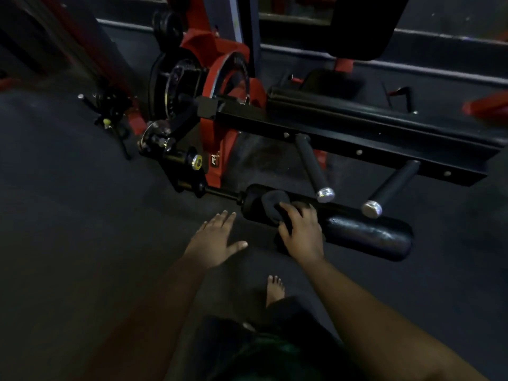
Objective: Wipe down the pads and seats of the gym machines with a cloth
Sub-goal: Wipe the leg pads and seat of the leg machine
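A black cylindrical roller pad (365, 233) lies low on a red and black gym machine, in the lower middle of the head view. A dark cloth (272, 203) is draped over the pad's left end. My right hand (301, 229) grips the cloth against the pad, fingers curled over it. My left hand (215, 239) hovers over the floor just left of the pad, fingers spread and holding nothing. A second long black pad (316, 101) runs along the frame higher up, with a black seat (334, 85) behind it.
Two black pegs with chrome caps (324, 194) (371, 209) stick out from the black frame bar (357, 149) just above the roller pad. Weight plates (178, 86) hang on the red frame at left. My bare foot (275, 288) stands on dark floor (68, 215).
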Demonstrator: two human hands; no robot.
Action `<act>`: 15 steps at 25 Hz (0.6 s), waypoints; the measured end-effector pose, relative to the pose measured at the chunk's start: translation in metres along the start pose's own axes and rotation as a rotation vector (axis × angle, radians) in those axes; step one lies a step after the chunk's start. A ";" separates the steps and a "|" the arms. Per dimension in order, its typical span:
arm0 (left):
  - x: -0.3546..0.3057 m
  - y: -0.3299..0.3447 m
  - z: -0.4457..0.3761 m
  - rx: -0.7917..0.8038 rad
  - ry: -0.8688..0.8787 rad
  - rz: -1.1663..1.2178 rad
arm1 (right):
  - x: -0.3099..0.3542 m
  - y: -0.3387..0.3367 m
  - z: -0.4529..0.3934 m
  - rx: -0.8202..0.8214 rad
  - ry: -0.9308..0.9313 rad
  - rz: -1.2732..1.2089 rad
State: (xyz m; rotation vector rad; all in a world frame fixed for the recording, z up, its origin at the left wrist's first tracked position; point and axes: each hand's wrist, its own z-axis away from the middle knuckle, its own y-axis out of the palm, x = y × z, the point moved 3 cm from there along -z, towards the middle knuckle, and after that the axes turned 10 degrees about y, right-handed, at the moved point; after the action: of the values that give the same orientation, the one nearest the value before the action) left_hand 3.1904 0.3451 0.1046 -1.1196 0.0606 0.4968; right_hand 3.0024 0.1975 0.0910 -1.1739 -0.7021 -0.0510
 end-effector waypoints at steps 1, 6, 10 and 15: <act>0.008 -0.001 -0.010 0.023 0.018 -0.003 | 0.008 0.006 -0.007 -0.030 -0.005 0.007; 0.042 -0.010 -0.062 0.099 0.093 0.024 | 0.037 0.040 -0.048 0.066 0.158 0.186; 0.064 -0.008 -0.120 0.164 0.234 -0.047 | 0.035 0.083 -0.070 0.188 0.248 0.441; 0.073 0.012 -0.171 0.207 0.377 -0.016 | 0.043 0.105 -0.100 0.127 0.308 0.473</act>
State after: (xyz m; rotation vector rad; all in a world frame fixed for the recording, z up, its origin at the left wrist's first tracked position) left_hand 3.2845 0.2260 -0.0032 -0.9970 0.4228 0.2533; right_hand 3.1248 0.1685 0.0075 -1.1521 -0.1441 0.2040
